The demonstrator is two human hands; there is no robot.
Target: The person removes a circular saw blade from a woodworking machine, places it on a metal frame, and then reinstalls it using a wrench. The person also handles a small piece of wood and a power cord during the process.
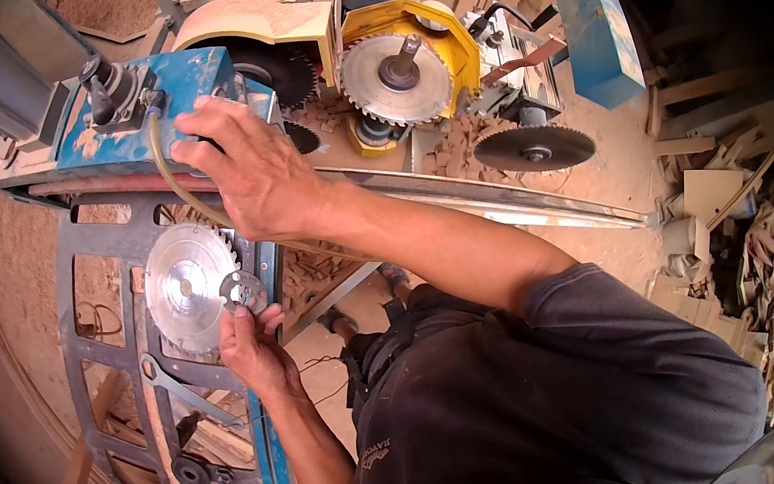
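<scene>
Dark cloth of the person's shirt [544, 400] fills the area nearest the camera. Beyond it, the left hand [257, 349] has its grip closed on a small round metal disc [255, 288], pinched at the lower edge by thumb and fingers. The disc overlaps the right side of a toothed silver saw blade [172, 276], which faces the camera over a slotted metal frame [68, 292]. Below the blade, a wrench [182, 388] lies across the frame. The right hand [260, 176] reaches over, fingers spread, beside a blue machine housing [198, 69] and a thin hose [159, 151]; its underside is hidden, so whether it grips anything I cannot tell. Further off, another silver blade [369, 93] sits against a yellow guard [463, 52], and a dark blade [504, 150] stands near wood scraps [454, 155].
</scene>
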